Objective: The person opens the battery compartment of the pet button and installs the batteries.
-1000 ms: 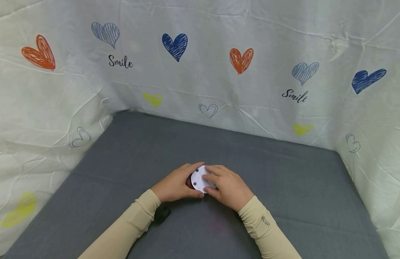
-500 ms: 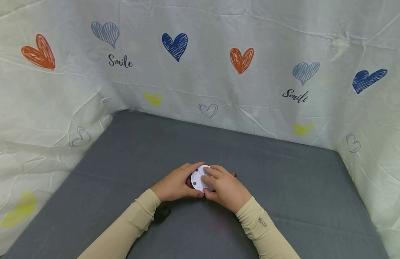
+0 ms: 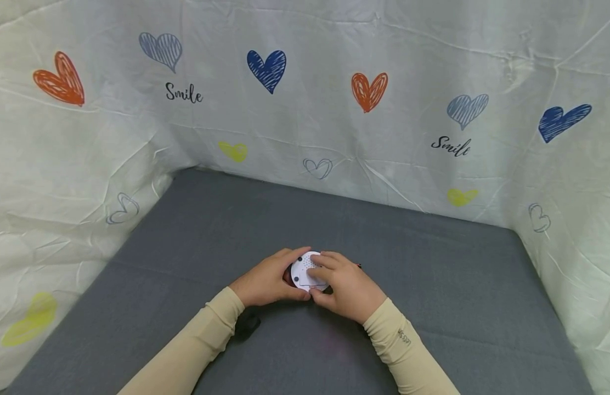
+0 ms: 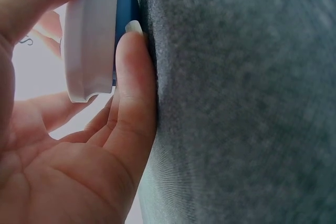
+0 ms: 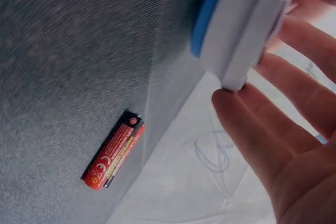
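A round white device (image 3: pixel 303 270) lies with its holed face up, showing small dark feet and the outline of a cover near its edge. Its lower part is blue in both wrist views. My left hand (image 3: pixel 267 280) grips the rim from the left, thumb (image 4: pixel 134 72) low against the blue part. From the right, my right hand (image 3: pixel 351 286) lays its fingertips on the holed face, the thumb (image 5: pixel 239 116) at the near edge. Those fingers hide part of the cover. Red and black batteries (image 5: pixel 115 153) lie side by side on the cloth, mostly hidden behind the right hand in the head view.
Grey cloth (image 3: pixel 458 285) covers the table. White sheeting (image 3: pixel 315 109) printed with hearts stands along its back and sides. A small black item (image 3: pixel 248 326) shows beside the left sleeve.
The right hand shifted slightly left, then back right, its fingers staying on the device. The cover's outline and a battery end beyond that hand now show. The left hand keeps its hold.
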{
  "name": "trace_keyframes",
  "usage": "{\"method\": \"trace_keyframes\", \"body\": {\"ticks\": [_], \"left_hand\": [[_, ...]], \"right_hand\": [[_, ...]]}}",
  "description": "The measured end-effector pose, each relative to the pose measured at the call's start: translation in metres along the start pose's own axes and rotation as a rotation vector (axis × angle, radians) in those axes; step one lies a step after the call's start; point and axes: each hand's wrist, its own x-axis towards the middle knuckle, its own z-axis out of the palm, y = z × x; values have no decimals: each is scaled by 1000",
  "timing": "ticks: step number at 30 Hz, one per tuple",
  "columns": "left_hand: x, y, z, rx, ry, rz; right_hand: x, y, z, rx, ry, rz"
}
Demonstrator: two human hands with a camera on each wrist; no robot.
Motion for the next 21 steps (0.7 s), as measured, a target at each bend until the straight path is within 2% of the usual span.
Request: {"method": "trace_keyframes", "body": {"ticks": [4, 11, 16, 21], "left_hand": [[0, 0, 0, -3, 3, -1], [2, 0, 1, -10, -1, 5], [1, 0, 0, -7, 3, 7], [2, 1, -1, 0, 3, 10]], "right_hand": [[1, 2, -3, 48, -10, 9], [1, 2, -3, 69, 38, -35], [2, 0, -4, 40, 76, -65], [2, -2, -7, 9, 75, -67]]}}
